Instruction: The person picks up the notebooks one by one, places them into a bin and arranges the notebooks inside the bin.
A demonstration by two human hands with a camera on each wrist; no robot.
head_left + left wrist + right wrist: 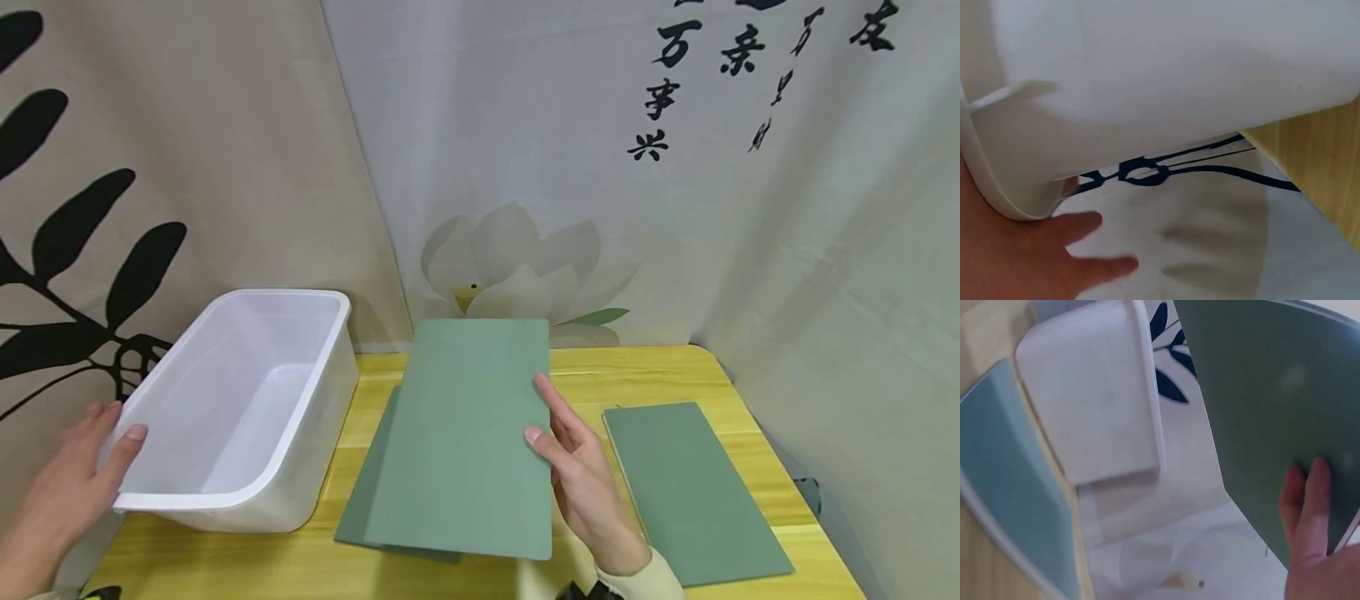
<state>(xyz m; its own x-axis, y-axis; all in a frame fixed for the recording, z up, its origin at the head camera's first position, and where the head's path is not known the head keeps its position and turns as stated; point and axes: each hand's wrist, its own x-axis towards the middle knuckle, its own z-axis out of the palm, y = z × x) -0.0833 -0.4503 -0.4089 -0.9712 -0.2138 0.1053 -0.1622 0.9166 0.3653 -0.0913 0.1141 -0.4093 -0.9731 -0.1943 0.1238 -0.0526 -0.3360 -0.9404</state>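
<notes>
My right hand holds a green notebook by its right edge, the thumb on the front cover. In the right wrist view, two fingers lie against its back, and it is lifted clear of the table. Partly hidden below it is another green notebook. My left hand rests at the left rim of a white plastic bin. Its thumb reaches over the rim; in the left wrist view its fingers extend straight and spread beneath the rim, outside the wall.
A further green notebook lies on the right side of the wooden table. The bin stands at the table's left, partly past the edge. A printed curtain hangs behind. Small dark objects show at the bottom edge.
</notes>
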